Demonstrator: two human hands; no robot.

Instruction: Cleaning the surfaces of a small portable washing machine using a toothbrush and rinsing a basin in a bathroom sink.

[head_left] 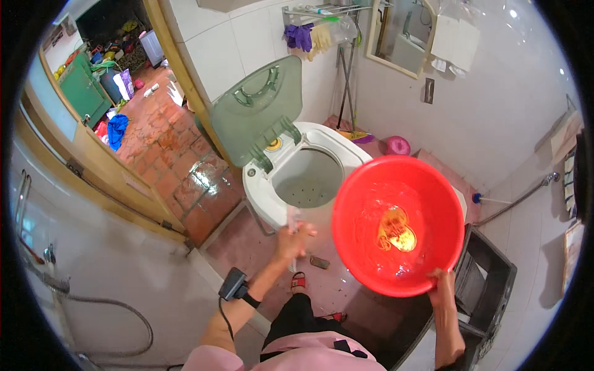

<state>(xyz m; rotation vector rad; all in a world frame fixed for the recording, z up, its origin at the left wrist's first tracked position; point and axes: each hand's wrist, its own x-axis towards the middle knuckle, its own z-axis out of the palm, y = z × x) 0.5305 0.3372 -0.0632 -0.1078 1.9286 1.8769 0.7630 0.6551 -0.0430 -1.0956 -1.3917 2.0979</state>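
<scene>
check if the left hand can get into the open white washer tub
Probably yes: the left hand appears close to the near edge of the washer tub, the green lid stands raised, and the red basin is off to the right, leaving the opening free.

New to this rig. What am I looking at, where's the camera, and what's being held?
There's no robot here: these are a person's bare hands. The single picture comes from a wide fisheye camera worn on the head, looking down, so straight edges bend near the rim. The right hand grips the rim of a red basin, which seems to hold clear water over a gold print. The left hand is blurred, near the front edge of a white tub machine whose green lid stands raised; I can't tell whether it holds anything. A small brown oblong thing lies on the floor.
</scene>
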